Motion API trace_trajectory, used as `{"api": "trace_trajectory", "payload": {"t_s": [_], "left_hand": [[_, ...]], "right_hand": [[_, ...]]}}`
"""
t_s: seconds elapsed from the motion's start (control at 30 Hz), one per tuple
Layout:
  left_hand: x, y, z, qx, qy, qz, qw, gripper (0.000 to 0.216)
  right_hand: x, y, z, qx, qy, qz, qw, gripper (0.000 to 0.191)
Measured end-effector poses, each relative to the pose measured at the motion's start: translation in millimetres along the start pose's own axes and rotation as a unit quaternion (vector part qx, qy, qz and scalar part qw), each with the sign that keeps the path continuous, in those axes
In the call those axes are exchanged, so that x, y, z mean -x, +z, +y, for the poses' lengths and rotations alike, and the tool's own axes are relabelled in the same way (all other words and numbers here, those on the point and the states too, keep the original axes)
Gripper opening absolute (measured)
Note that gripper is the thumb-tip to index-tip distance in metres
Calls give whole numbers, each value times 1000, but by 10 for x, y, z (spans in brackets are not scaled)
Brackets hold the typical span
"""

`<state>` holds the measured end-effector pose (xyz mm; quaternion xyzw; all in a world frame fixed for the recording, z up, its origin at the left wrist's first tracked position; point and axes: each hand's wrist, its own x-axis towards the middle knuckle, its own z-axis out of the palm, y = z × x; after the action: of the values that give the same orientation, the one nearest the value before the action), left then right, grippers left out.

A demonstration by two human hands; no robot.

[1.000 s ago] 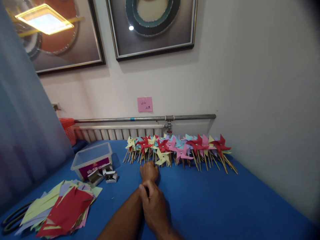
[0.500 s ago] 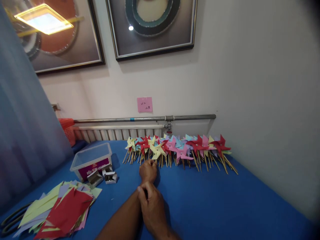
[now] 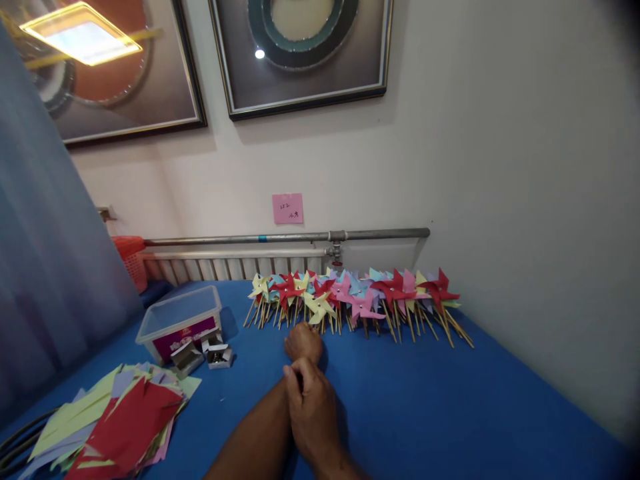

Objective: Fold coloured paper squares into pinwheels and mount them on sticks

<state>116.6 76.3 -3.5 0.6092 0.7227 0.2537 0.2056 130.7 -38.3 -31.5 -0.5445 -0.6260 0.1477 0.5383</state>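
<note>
My left hand reaches forward over the blue table, closed round the stick of a pale yellow paper pinwheel. Most of that stick is hidden by my fingers. My right hand lies just behind, against my left wrist, its fingers curled; whether anything is inside them is hidden. Right in front of my left hand stretches a long row of finished pinwheels in red, pink, yellow and blue, their wooden sticks pointing toward me.
At the left lies a heap of coloured paper pieces beside dark curved handles. Behind it stand a clear plastic tub and small open boxes, one holding small metal pieces. A red basket, radiator pipe and wall border the table.
My left hand and the yellow pinwheel have shifted slightly right and toward me. My right hand has moved a little right along with them.
</note>
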Motion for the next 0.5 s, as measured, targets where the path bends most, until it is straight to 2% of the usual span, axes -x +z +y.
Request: {"api": "trace_trajectory", "payload": {"t_s": [0.23, 0.33, 0.5], "left_hand": [[39, -36, -43, -8, -5, 26, 1000, 27], [51, -80, -88, -8, 12, 41, 999, 28], [109, -247, -210, -2, 49, 17, 999, 25]], "right_hand": [[26, 20, -26, -11, 0, -14, 1000, 30], [43, 40, -18, -25, -11, -29, 999, 28], [-12, -19, 60, -29, -12, -15, 999, 31]]}}
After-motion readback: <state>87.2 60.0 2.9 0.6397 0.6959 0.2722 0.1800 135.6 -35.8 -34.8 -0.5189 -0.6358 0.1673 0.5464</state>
